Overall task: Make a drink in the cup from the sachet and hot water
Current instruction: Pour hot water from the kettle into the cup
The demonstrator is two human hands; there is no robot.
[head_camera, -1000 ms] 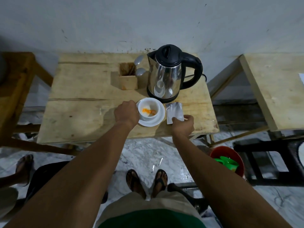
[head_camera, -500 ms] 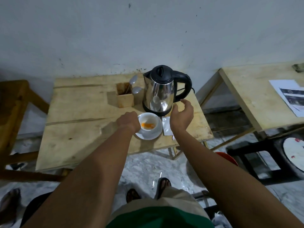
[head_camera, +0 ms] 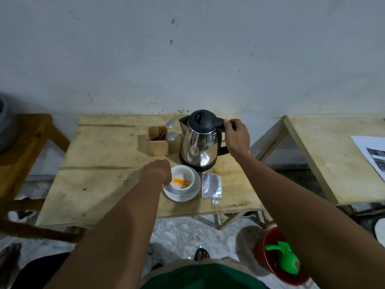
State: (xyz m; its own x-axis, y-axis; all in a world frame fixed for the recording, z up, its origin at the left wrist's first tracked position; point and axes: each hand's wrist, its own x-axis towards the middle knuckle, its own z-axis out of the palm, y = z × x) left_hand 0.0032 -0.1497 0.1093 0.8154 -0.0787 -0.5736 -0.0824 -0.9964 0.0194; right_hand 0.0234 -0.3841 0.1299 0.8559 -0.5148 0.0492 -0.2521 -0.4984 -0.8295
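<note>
From the head view, I have my right hand (head_camera: 236, 137) wrapped around the black handle of the kettle (head_camera: 200, 140), fingers curled shut over its top part, just behind the lid. The kettle stands upright on its base at the back of the wooden counter (head_camera: 100, 180), close to the wall.

My left hand (head_camera: 158, 171) is at the left side of the white cup (head_camera: 181, 179), fingers bent down against its wall; from here I cannot tell how tightly they grip it. The cup sits on a white saucer (head_camera: 180, 195) in front of the kettle, and I see orange powder in the bottom of it.

The silver sachet (head_camera: 211, 185) lies flat on the counter just right of the saucer, apart from both hands, with a small torn-off strip (head_camera: 214, 202) near its front edge.

Behind the cup, left of the kettle, a small wooden holder (head_camera: 157, 140) stands with two spoon bowls (head_camera: 171, 130) showing beside it. On the floor to the right is a red bucket (head_camera: 268, 261) with something green inside.
</note>
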